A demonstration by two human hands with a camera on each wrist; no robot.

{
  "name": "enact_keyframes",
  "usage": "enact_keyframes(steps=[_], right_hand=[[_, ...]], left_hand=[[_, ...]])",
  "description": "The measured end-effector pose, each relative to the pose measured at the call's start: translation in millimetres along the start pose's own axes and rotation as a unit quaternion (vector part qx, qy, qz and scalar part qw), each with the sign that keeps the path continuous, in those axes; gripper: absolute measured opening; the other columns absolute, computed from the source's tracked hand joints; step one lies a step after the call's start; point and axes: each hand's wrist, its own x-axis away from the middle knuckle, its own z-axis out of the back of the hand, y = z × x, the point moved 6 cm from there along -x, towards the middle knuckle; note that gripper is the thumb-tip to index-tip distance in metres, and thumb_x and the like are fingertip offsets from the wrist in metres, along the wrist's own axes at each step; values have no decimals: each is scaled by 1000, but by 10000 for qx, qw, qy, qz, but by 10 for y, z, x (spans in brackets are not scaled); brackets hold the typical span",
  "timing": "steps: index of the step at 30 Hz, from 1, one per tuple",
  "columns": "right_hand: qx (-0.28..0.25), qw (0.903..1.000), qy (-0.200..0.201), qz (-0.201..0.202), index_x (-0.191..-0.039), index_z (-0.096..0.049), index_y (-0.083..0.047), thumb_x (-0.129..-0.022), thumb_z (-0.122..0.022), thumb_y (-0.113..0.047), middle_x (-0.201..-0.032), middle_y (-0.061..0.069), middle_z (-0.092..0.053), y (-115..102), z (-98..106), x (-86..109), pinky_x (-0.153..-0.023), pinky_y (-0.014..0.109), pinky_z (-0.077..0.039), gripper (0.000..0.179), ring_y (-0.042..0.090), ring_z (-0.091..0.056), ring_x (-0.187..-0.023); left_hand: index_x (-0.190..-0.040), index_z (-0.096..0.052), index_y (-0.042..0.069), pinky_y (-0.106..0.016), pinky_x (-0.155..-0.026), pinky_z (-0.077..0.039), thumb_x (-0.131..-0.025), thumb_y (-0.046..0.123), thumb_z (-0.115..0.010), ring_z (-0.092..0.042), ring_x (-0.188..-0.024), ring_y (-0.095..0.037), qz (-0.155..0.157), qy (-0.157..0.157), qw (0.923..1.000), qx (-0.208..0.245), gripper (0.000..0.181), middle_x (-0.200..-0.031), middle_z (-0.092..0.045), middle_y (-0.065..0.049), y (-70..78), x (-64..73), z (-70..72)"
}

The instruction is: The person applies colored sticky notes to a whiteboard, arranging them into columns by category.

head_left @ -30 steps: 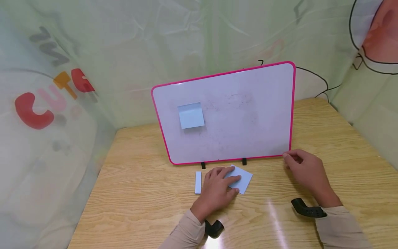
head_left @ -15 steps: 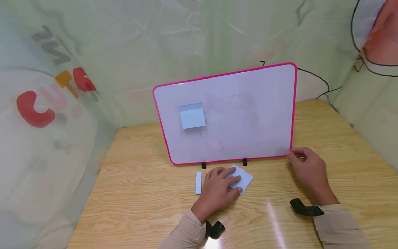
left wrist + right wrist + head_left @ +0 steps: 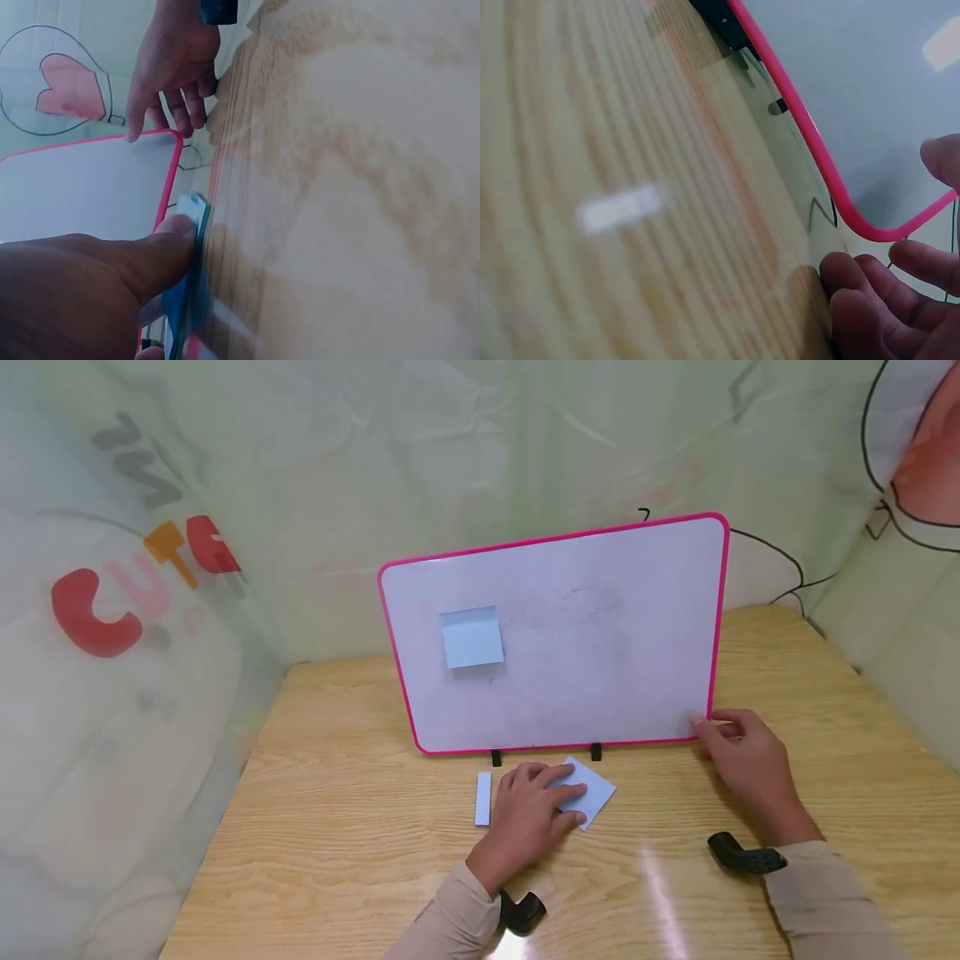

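Left hand (image 3: 528, 814) rests on pale blue square paper pad (image 3: 597, 793), fingers spread; pad lies just in front of pink-framed rectangular whiteboard (image 3: 637, 652). Right hand (image 3: 752, 764) at whiteboard's lower right corner, thumb in front, other fingers loosely curled; can't tell if pinching. Light blue square paper note (image 3: 472, 640) on whiteboard's left half.

The whiteboard (image 3: 600, 668) blocks passage behind the blue pad (image 3: 598, 792); rightward there's room.

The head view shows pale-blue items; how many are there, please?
3: a sticky note on the whiteboard, a square pad under the left hand, and a narrow strip on the table beside that hand. The hand may hide more.
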Motion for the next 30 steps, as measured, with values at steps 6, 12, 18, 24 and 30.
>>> enact_keyframes(steps=[6,12,18,24,30], right_hand=[[295,9992,-180,190,-132,-54,7,-96,-52,-61,-106,21,-65,44,0,-54,-63,26,-47,77,23,-62,-84],[486,9982,-203,292,-130,-56,10,-97,-52,-60,-110,25,-61,41,-33,-47,-71,36,-45,77,36,-55,-96],[634,9967,2,515,-126,-57,11,-99,-54,-53,-109,28,-62,-29,-29,-30,-73,40,-44,69,37,-56,-95],[671,9961,163,550,-125,-57,10,-99,-56,-50,-105,25,-63,-56,-40,-17,-72,39,-44,65,36,-56,-93],[734,9955,194,560,-124,-57,11,-99,-57,-47,-104,26,-63,-63,-53,-11,-72,41,-44,63,37,-57,-92]], left_hand=[[-136,-63,29,-40,-100,-41,-98,37,-64,-52,-119,-14,-106,454,9988,158,38,-140,-58,12,9,15,-4],[-146,-52,28,-40,-95,-45,-99,16,-59,-57,-111,-15,-105,769,9968,214,49,-128,-66,12,-17,8,32],[-154,-41,33,-40,-88,-49,-103,12,-48,-59,-107,-17,-172,818,9963,198,56,-126,-68,11,-35,-26,79],[-146,-52,35,-36,-83,-50,-96,6,-55,-62,-103,-18,-435,1036,9937,9,57,-129,-67,9,-33,-32,90],[-123,-71,28,-34,-84,-51,-94,12,-59,-62,-100,-18,-525,1156,9919,43,35,-122,-70,5,-28,-30,108]])
